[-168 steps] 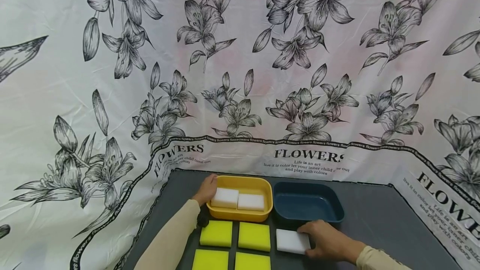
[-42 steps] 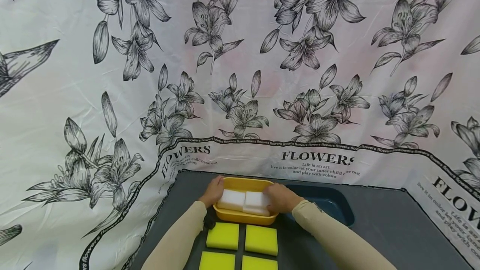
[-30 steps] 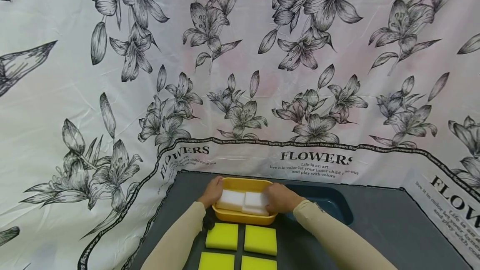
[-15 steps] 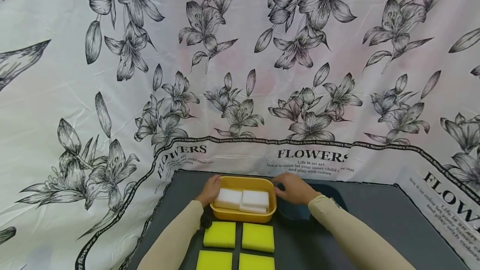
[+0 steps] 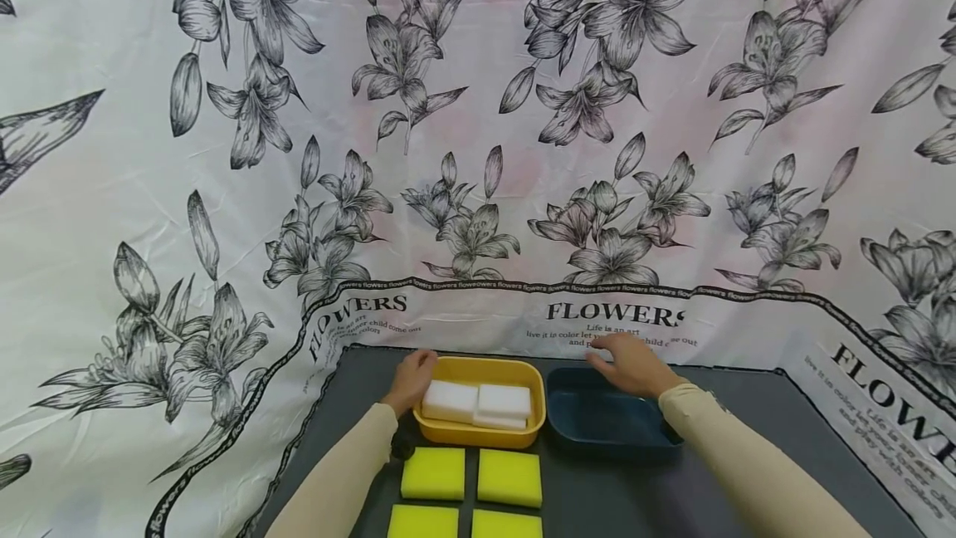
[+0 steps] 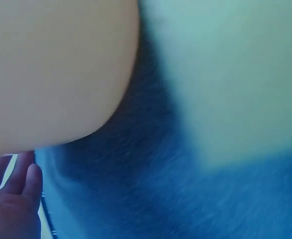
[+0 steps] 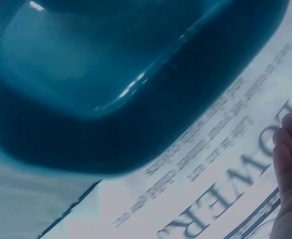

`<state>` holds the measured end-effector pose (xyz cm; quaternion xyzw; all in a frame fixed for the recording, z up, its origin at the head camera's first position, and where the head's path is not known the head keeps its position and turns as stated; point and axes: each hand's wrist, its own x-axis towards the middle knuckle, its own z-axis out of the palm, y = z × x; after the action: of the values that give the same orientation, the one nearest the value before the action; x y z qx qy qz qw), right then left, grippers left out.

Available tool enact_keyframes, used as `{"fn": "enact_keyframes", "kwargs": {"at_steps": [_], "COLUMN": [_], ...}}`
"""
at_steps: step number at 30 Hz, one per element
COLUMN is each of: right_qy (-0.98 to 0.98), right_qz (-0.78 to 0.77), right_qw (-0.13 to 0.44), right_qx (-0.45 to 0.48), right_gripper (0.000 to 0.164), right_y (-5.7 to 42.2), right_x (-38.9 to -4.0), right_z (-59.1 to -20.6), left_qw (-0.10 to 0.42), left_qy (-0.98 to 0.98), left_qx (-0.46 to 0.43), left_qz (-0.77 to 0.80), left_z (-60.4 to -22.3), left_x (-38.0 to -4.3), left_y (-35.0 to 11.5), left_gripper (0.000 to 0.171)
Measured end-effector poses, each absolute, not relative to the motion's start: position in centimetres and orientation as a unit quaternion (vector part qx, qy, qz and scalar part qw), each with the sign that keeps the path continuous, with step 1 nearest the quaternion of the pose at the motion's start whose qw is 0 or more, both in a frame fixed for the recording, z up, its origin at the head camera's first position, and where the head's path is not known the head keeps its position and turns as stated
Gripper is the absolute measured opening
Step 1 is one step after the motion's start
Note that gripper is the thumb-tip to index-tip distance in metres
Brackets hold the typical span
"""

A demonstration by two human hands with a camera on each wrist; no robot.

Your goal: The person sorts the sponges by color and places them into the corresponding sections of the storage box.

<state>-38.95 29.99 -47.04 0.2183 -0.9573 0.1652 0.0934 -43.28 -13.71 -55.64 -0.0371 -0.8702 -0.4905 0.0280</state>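
A yellow bin [image 5: 480, 437] stands at the back of the dark table, with white sponge blocks [image 5: 504, 402] inside; on its right side one lies on top of another. My left hand [image 5: 410, 382] is at the bin's left rim, its fingers relaxed against the side. In the left wrist view these fingers [image 6: 17, 179] look fairly straight, partly hidden behind the bin wall. Over the navy blue bin [image 5: 597, 418], which has nothing visible inside, hovers my right hand [image 5: 635, 365], holding nothing. Its fingers [image 7: 286, 167] are loosely straight in the right wrist view.
Several yellow sponge blocks [image 5: 509, 478] lie in rows in front of the yellow bin. A small black object [image 5: 403, 443] is by my left wrist. A flower-printed cloth [image 5: 478, 214] rises behind the table's back edge.
My right hand has brought a white sponge from the table onto the right-hand one in the yellow bin and let go. It has since moved right, over the blue bin. My left hand stays put.
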Motion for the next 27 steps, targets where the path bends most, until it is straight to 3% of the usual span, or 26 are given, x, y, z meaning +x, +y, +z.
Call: {"fn": "enact_keyframes", "kwargs": {"at_steps": [11,18,27], "right_qy": [-0.972,-0.980,-0.975], "right_qz": [0.133,0.145,0.175], "right_qw": [0.113,0.087,0.098], "right_qx": [0.156,0.107,0.095], "right_gripper": [0.048,0.057,0.060], "right_y": [34.7,37.3,38.8], "right_x": [-38.1,-37.6,-37.6], "right_z": [-48.1,-48.9,-49.5], "left_qw": [0.066,0.055,0.022], "left_qy": [-0.872,-0.894,-0.895], "left_qx": [-0.116,-0.143,-0.200], "left_qz": [-0.470,-0.422,-0.398], "left_z": [-51.4,-48.2,-44.6], "left_x": [-43.2,-43.3,-42.0], "left_y": [-14.4,-14.5,-13.6], "left_gripper": [0.046,0.055,0.057]}}
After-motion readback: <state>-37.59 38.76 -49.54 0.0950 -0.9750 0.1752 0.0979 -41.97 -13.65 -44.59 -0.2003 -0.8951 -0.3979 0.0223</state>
